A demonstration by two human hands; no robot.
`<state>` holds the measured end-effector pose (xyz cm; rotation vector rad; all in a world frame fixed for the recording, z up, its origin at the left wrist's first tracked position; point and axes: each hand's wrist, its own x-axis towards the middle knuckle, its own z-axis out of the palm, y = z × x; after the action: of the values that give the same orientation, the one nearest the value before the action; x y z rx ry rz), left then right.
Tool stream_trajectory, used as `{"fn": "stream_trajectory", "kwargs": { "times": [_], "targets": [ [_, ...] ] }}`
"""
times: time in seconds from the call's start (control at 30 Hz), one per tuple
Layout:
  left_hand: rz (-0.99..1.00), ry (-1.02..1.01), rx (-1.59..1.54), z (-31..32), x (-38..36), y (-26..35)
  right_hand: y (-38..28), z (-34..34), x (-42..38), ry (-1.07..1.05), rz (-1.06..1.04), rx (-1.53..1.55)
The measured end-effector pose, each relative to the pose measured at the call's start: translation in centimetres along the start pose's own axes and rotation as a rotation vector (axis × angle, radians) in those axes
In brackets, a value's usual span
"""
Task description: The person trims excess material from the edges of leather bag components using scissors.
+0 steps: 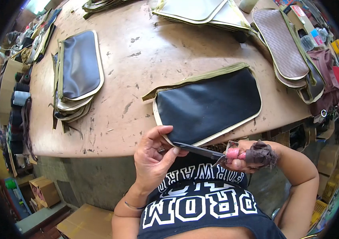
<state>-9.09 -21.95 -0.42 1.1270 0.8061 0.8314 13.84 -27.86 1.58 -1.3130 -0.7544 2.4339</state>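
A black leather-like panel (209,103) with cream edging and an olive zipper strip (201,81) along its far side lies at the front edge of the table. My left hand (153,157) pinches its near left corner between thumb and fingers. My right hand (245,159) is closed around the handles of a pair of scissors (201,151), which are wrapped in pink and dark cloth. The blades point left, and their tips reach the panel's corner right by my left fingertips.
The worn tan table (117,135) carries a stack of dark zippered panels (81,65) at left, pale panels (193,10) at the back and quilted brown panels (283,44) at right. Thread spools (20,99) stand beyond the left edge. Cardboard boxes (87,223) sit below.
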Motion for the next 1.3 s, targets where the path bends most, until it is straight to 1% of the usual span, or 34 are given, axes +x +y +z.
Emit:
{"fn": "stream_trajectory", "kwargs": {
  "times": [0.03, 0.13, 0.17, 0.27, 0.3, 0.4, 0.43, 0.53, 0.57, 0.67, 0.77, 0.8, 0.87, 0.9, 0.97, 1.0, 1.03, 1.13, 1.17, 1.2, 1.27, 1.3],
  "targets": [
    [-0.006, -0.007, -0.005, 0.2, -0.1, -0.1, 1.5, -0.3, 0.1, 0.013, -0.008, 0.047],
    [-0.006, -0.010, -0.008, 0.4, -0.2, -0.3, 1.0, 0.6, 0.0, 0.050, 0.040, 0.007],
    [-0.003, -0.007, -0.008, 0.4, -0.3, -0.4, 0.3, 0.9, -0.3, 0.044, 0.034, -0.223],
    [0.021, -0.008, 0.000, 0.6, -0.5, -0.8, 2.7, 0.3, 0.8, 0.082, -0.465, -0.695],
    [0.039, -0.010, 0.016, 0.7, -0.5, -0.9, 2.8, 0.7, 0.4, 0.096, -0.367, -0.616],
    [0.087, -0.017, 0.060, 1.0, -0.8, -1.3, 2.7, 1.8, -0.4, -0.002, -0.108, -0.147],
    [0.098, -0.019, 0.072, 1.1, -0.9, -1.4, 3.3, 1.7, -0.1, -0.038, -0.089, -0.109],
    [0.123, -0.026, 0.127, 1.3, -1.2, -1.5, 3.8, 2.6, -0.3, 0.027, -0.076, -0.081],
    [0.130, -0.028, 0.148, 1.3, -1.3, -1.5, 4.2, 2.7, -0.1, -0.001, -0.142, -0.082],
    [0.163, -0.032, 0.214, 1.4, -1.4, -1.8, 4.5, 2.7, -0.3, -0.003, -0.173, -0.112],
    [0.114, 0.017, 0.147, 1.8, -1.5, -1.8, 4.5, 2.2, -1.4, 0.012, -0.232, -0.465],
    [0.152, 0.007, 0.268, 1.6, -1.6, -1.9, 5.5, 1.6, -1.2, -0.007, -0.370, -0.600],
    [0.233, -0.012, 0.510, 0.8, -1.6, -2.1, 5.8, 0.7, -2.1, -0.041, -0.360, -0.702],
    [0.377, 0.001, 0.773, 0.9, -1.6, -1.1, 6.2, 0.5, -2.4, -0.057, -0.341, -0.710],
    [0.568, 0.026, 1.218, 0.5, -1.4, -0.4, 6.8, 0.2, -2.9, -0.091, -0.304, -0.724],
    [0.665, 0.041, 1.441, 0.6, -1.2, -0.1, 6.7, 0.2, -3.0, -0.074, -0.305, -0.721],
    [0.759, 0.115, 1.536, 0.8, -0.6, 0.3, 6.6, 0.4, -3.1, -0.056, -0.308, -0.719],
    [0.998, -0.069, 1.335, 0.9, 3.4, 0.1, 5.4, 1.2, -3.2, 0.012, -0.313, -0.646],
    [0.916, -0.065, 1.176, 1.0, 3.9, 0.7, 5.0, 1.5, -3.3, 0.037, -0.314, -0.611],
    [0.856, 0.022, 1.059, 0.4, 4.6, 1.0, 4.9, 1.6, -3.4, 0.064, -0.336, -0.593],
    [0.577, 0.280, 0.951, 0.1, 5.2, 4.0, 4.6, 1.8, -3.5, 0.111, -0.378, -0.555],
    [0.517, 0.253, 0.465, -0.9, 5.9, 4.2, 4.7, 1.4, -3.5, 0.084, -0.422, -0.548]
  ]
}}
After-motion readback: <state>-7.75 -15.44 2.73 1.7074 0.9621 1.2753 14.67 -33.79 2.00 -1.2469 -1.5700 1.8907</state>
